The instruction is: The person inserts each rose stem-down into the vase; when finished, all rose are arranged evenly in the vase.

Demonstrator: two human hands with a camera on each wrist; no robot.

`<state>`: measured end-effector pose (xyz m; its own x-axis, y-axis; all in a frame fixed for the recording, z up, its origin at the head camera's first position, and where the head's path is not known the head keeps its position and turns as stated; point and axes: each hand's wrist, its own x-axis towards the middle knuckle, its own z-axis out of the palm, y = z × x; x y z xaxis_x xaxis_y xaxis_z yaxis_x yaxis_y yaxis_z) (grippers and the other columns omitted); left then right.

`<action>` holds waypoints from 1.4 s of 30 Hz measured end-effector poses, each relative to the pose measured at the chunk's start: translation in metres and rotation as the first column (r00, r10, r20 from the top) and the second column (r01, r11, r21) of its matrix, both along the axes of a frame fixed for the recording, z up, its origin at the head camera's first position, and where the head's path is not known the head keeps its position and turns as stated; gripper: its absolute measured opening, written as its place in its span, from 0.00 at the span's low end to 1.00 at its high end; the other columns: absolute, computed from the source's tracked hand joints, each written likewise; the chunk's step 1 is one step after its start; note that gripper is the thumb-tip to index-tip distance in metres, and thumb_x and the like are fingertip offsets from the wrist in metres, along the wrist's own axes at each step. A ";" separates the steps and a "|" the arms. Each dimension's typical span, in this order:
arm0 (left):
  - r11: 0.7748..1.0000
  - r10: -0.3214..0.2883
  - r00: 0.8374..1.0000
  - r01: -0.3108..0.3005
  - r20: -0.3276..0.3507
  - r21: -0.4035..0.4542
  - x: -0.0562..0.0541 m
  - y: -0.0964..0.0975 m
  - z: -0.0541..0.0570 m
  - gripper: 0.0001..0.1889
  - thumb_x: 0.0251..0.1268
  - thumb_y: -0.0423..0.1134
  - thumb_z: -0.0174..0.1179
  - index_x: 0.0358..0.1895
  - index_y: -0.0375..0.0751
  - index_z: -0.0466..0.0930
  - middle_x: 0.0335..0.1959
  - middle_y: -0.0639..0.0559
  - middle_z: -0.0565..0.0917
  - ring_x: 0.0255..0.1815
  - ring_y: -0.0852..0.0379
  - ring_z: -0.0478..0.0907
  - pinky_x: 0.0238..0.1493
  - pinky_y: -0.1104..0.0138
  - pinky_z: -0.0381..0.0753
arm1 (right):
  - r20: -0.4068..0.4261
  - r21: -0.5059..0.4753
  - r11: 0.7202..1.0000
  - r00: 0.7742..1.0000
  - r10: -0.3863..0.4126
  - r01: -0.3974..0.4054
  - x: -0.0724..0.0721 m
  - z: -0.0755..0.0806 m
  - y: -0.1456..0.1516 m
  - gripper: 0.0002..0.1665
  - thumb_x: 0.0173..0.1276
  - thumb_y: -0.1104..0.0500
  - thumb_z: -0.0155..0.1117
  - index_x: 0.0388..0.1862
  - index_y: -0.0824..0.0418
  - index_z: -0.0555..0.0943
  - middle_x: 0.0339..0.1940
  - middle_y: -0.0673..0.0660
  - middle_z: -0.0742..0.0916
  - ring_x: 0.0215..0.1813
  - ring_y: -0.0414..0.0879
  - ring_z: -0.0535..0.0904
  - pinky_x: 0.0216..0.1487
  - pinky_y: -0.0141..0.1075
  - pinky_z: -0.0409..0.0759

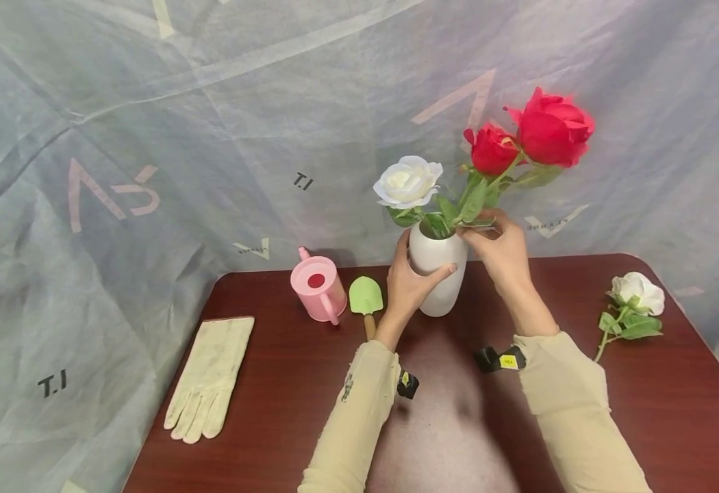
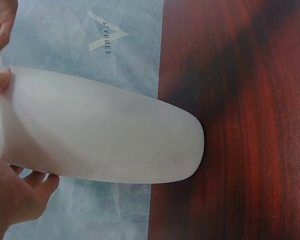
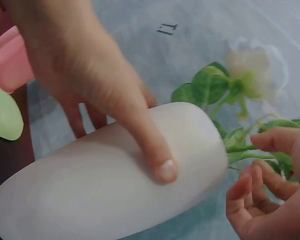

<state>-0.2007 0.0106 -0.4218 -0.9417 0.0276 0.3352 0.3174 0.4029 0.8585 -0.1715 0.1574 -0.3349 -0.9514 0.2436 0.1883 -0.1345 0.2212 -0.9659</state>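
Note:
A white vase [image 1: 441, 291] stands on the table, and my left hand [image 1: 407, 284] grips its upper part, thumb across the front and fingers round the far side. In the left wrist view the vase's rounded base [image 2: 185, 150] shows against the wood. My right hand [image 1: 502, 252] is at the vase mouth, pinching a green stem [image 3: 242, 148] between thumb and finger. Above that hand rise a large red rose [image 1: 553, 129] and a smaller red rose [image 1: 492, 149]. A white rose [image 1: 407, 182] leans left out of the vase. The lower stems are hidden inside it.
Left of the vase are a pink watering can [image 1: 319, 291] and a green trowel [image 1: 366, 296] with a wooden handle. A cream glove [image 1: 211, 376] lies at the table's left side. Another white rose [image 1: 639, 294] lies at the right. A grey cloth backdrop [image 1: 242, 137] hangs behind the table.

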 end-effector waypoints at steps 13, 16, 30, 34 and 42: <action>1.000 -0.011 1.000 0.011 0.015 0.007 -0.001 -0.001 0.001 0.49 0.40 0.62 0.70 0.69 0.66 0.53 0.59 0.61 0.71 0.50 0.59 0.74 0.43 0.58 0.75 | -0.226 -0.206 0.978 0.974 -0.016 -0.031 -0.005 0.003 -0.002 0.07 0.60 0.64 0.65 0.28 0.68 0.82 0.20 0.53 0.79 0.17 0.39 0.72 0.18 0.28 0.70; 1.000 -0.009 1.000 0.009 0.008 0.002 -0.001 -0.001 0.000 0.50 0.40 0.62 0.70 0.70 0.66 0.53 0.59 0.61 0.71 0.50 0.60 0.74 0.43 0.58 0.75 | -0.191 -0.157 0.987 0.980 -0.055 0.025 -0.010 -0.004 -0.003 0.10 0.60 0.64 0.65 0.27 0.73 0.81 0.25 0.52 0.82 0.17 0.39 0.72 0.18 0.28 0.68; 1.000 0.009 1.000 -0.009 -0.020 -0.012 -0.002 0.001 0.000 0.49 0.40 0.61 0.71 0.69 0.63 0.55 0.58 0.61 0.72 0.49 0.60 0.74 0.44 0.59 0.75 | -0.001 -0.166 0.972 0.986 -0.169 0.167 -0.014 -0.011 -0.008 0.05 0.58 0.65 0.61 0.26 0.59 0.74 0.25 0.50 0.70 0.27 0.39 0.65 0.24 0.30 0.66; 1.000 0.010 1.000 -0.010 -0.007 -0.013 -0.001 0.001 0.000 0.49 0.39 0.61 0.71 0.69 0.63 0.54 0.60 0.61 0.71 0.51 0.60 0.74 0.45 0.58 0.75 | 0.058 -0.378 0.916 0.991 -0.120 0.133 0.000 -0.014 0.004 0.08 0.60 0.68 0.58 0.25 0.61 0.70 0.24 0.50 0.73 0.18 0.36 0.64 0.17 0.26 0.65; 1.000 0.013 1.000 -0.013 -0.001 -0.002 0.000 0.000 0.002 0.50 0.38 0.61 0.71 0.69 0.65 0.54 0.60 0.62 0.70 0.53 0.60 0.72 0.46 0.55 0.74 | 0.091 -0.538 0.834 0.992 -0.091 0.126 0.041 -0.044 0.059 0.10 0.62 0.70 0.58 0.25 0.57 0.76 0.21 0.46 0.85 0.14 0.34 0.68 0.17 0.27 0.71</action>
